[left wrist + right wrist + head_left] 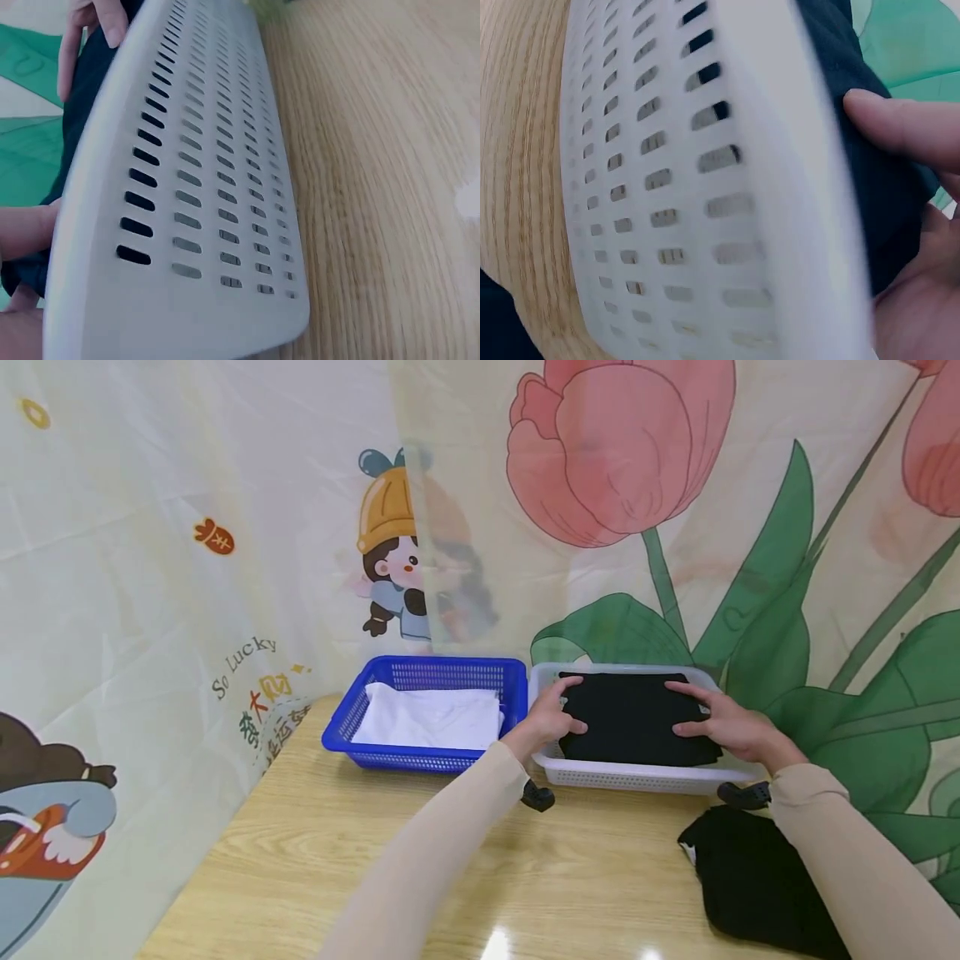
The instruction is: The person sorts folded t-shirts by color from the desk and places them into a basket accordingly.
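Observation:
A folded black cloth [626,718] lies in the white perforated basket [637,778], reaching across most of its width. At its left edge my left hand [551,717] grips it, thumb on the near part and fingers toward the back. My right hand [727,722] holds the opposite edge. Seen from the right wrist, the right thumb [900,127] presses on the cloth's top while other fingers pass beneath its side. The basket wall hides much of the cloth in both wrist views.
Left of the white basket stands a blue basket [348,746] with folded white cloth [427,717] inside. Another black cloth [757,881] lies on the wooden table [300,852] at right, partly under the right forearm. A printed curtain [465,510] hangs close behind the baskets.

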A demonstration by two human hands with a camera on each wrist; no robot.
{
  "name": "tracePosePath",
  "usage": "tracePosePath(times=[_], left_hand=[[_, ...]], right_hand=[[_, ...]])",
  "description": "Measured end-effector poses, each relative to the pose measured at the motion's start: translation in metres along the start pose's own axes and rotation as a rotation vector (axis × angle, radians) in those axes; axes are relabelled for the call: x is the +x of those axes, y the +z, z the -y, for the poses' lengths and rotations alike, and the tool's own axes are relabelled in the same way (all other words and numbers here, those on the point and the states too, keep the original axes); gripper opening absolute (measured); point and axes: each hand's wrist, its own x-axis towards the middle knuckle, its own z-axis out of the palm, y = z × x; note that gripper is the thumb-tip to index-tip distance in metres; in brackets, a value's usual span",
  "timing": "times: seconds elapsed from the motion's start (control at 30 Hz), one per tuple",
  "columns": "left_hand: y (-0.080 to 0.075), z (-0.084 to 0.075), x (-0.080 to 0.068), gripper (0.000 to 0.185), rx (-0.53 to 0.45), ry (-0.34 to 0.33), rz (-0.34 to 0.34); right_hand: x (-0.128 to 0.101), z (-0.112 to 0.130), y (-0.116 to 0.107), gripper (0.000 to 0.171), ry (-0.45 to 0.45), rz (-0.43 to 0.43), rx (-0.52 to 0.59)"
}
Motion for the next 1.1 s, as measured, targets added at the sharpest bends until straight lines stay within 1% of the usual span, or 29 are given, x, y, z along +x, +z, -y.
tracePosePath(times=[0.1, 0.23, 0.27, 0.37, 0.43, 0.53, 0.63, 0.77, 0.9, 1.1], left_hand=[[0.003, 0.007, 0.006, 0.089, 0.026, -0.022, -0.020], [0.012, 0.012, 0.019, 0.091, 0.061, -0.076, -0.055], [0.014, 0.013, 0.022, 0.092, 0.067, -0.091, -0.057], [0.020, 0.017, 0.027, 0.093, 0.070, -0.105, -0.057], [0.023, 0.018, 0.027, 0.092, 0.062, -0.109, -0.065], [0.027, 0.019, 0.025, 0.091, 0.061, -0.126, -0.094], [0.032, 0.021, 0.025, 0.092, 0.087, -0.150, -0.120], [0.035, 0.019, 0.022, 0.091, 0.113, -0.148, -0.145], [0.035, 0.016, 0.018, 0.089, 0.118, -0.147, -0.153], [0.035, 0.020, 0.024, 0.086, 0.117, -0.201, -0.146]], right_hand=[[0.007, -0.007, 0.008, 0.089, 0.010, 0.002, 0.001], [0.015, -0.015, 0.013, 0.088, 0.024, -0.019, -0.018], [0.016, -0.018, 0.014, 0.088, 0.029, -0.023, -0.023], [0.020, -0.026, 0.015, 0.089, 0.037, -0.034, -0.038], [0.021, -0.030, 0.016, 0.089, 0.047, -0.038, -0.042], [0.023, -0.033, 0.016, 0.091, 0.051, -0.040, -0.060], [0.024, -0.034, 0.018, 0.091, 0.054, -0.039, -0.074], [0.025, -0.035, 0.018, 0.091, 0.059, -0.041, -0.097], [0.024, -0.036, 0.020, 0.091, 0.068, -0.047, -0.114], [0.024, -0.036, 0.021, 0.091, 0.075, -0.046, -0.132]])
